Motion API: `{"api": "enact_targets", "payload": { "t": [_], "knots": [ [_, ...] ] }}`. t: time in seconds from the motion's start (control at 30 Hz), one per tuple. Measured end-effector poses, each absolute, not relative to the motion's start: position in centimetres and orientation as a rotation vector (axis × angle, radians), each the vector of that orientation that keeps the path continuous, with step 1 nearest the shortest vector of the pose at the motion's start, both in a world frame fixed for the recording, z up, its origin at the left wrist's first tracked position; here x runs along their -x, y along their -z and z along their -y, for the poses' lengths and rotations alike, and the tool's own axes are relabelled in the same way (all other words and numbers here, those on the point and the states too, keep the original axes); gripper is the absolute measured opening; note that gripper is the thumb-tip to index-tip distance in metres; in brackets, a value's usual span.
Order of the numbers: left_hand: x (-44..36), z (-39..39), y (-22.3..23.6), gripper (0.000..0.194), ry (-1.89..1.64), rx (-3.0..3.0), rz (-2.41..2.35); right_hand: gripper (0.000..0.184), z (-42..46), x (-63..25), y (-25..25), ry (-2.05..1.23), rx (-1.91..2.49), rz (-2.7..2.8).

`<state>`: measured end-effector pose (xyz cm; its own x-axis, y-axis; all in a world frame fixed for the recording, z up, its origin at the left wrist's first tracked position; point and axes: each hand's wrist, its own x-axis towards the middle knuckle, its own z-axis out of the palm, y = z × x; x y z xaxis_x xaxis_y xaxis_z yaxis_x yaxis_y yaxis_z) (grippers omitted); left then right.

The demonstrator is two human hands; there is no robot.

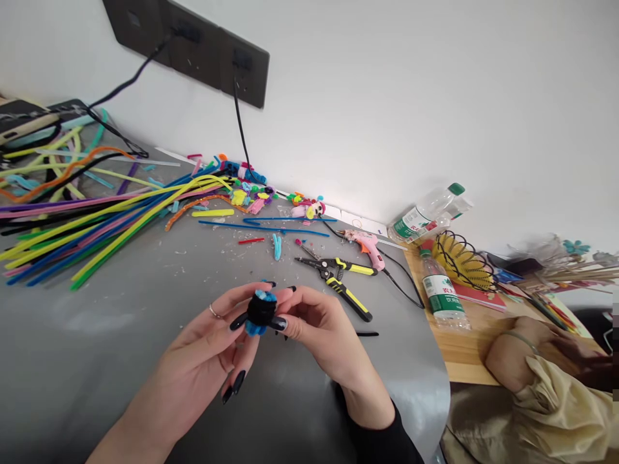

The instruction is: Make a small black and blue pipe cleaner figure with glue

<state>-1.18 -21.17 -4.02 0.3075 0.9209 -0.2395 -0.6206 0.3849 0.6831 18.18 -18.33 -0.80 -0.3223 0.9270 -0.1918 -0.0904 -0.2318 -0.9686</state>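
Because it is so small and looks to be wound from fuzzy stems, the black-and-blue bundle (262,312) should weigh next to nothing and feel soft outside, with a slight springy stiffness if there is wire within; it seems unlikely to slip or break, though a hard squeeze could flatten the pile or loosen the turns. The black band round its middle looks the best place to take hold, from opposite sides, leaving the blue ends free. It is held up above the grey worktop (72,361), between both hands: the left hand (193,361) pinches its left side between thumb and fingers, the lower fingers curled loosely beneath, and the right hand (319,322) pinches the other side with thumb and forefinger. Counted out, there is one bundle, one pair of pliers (323,265) with its handles apart, one pink glue gun (370,248), one light-blue twist (276,247), one red piece (251,241), one short yellow strip (213,212) and one black piece (368,334) just beyond the right wrist. Over on the wooden worktop (467,370) are one yellow basket (457,258) and what look like three bottles (442,303), while the heaped stems (159,206) at the left overlap too much to count
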Motion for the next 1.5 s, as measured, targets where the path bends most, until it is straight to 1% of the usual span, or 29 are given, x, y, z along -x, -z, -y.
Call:
{"api": "enact_targets", "payload": {
  "t": [0.17, 0.3, 0.47, 0.63, 0.73, 0.93, 1.07, 1.17, 1.5],
  "knots": [
    [1.3, 21.0, 3.7, 0.033, -1.099, -0.506, -0.719, 0.050, 18.3, -18.2, 0.8, -1.625, 1.116, 1.282],
    [1.7, 21.2, 4.0, 0.038, -1.085, -0.538, -0.747, 0.049, 18.3, -18.2, 0.8, -1.612, 1.118, 1.293],
    [1.9, 21.3, 4.5, 0.030, -1.143, -0.607, -0.817, 0.042, 18.4, -18.2, 0.9, -1.563, 1.175, 1.316],
    [1.4, 20.9, 4.1, 0.038, -1.224, -0.668, -0.843, 0.040, 18.4, -18.1, 0.8, -1.514, 1.205, 1.348],
    [1.2, 20.6, 3.9, 0.040, -1.197, -0.779, -0.968, 0.036, 18.5, -17.9, 0.6, -1.465, 1.227, 1.390],
    [1.2, 20.7, 3.8, 0.029, -1.206, -0.904, -1.137, 0.025, 19.1, -17.6, 0.3, -1.372, 1.265, 1.503],
    [1.1, 20.7, 3.6, 0.031, -1.184, -0.860, -1.127, 0.014, 19.3, -17.7, 0.3, -1.330, 1.268, 1.545],
    [1.1, 20.5, 3.4, 0.034, -1.212, -0.779, -1.094, 0.010, 19.4, -17.9, 0.2, -1.318, 1.261, 1.559],
    [1.0, 20.6, 3.8, 0.034, -1.204, -0.595, -1.008, 0.006, 19.3, -18.0, -0.1, -1.337, 1.223, 1.560]
  ]
}}
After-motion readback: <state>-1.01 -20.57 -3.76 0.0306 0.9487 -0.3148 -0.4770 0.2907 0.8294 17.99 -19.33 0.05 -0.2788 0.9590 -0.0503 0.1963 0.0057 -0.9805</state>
